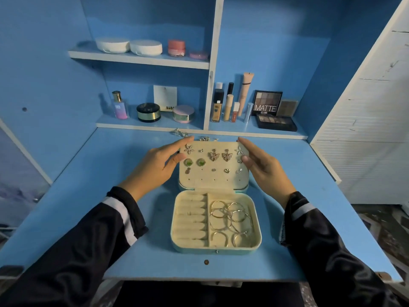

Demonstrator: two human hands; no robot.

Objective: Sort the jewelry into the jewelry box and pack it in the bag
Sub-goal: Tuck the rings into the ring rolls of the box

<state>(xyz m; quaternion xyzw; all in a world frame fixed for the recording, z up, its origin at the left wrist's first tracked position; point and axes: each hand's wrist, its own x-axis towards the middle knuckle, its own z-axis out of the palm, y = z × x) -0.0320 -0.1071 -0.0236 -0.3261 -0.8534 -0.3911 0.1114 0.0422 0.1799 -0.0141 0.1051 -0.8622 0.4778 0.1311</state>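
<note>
A cream jewelry box (pixel 215 246) lies open on the blue desk. Its lid (pixel 213 180) stands up and carries several pinned earrings (pixel 214 155): butterflies, starfish, green rounds and small studs. The base has ring rolls on the left and several hoop earrings (pixel 230 216) in the right compartment. My left hand (pixel 160 163) holds the lid's upper left corner, fingers on the edge and thumb on the front. At the upper right corner my right hand (pixel 260 166) holds it the same way. A few loose silver pieces (pixel 180 132) lie behind the lid. No bag is in view.
Shelves behind the desk hold cosmetics: a perfume bottle (pixel 120 105), round jars (pixel 148 112), foundation tubes (pixel 228 103) and eyeshadow palettes (pixel 275 122). White compacts (pixel 129 46) sit on the upper shelf. A white slatted panel (pixel 365 129) stands at the right.
</note>
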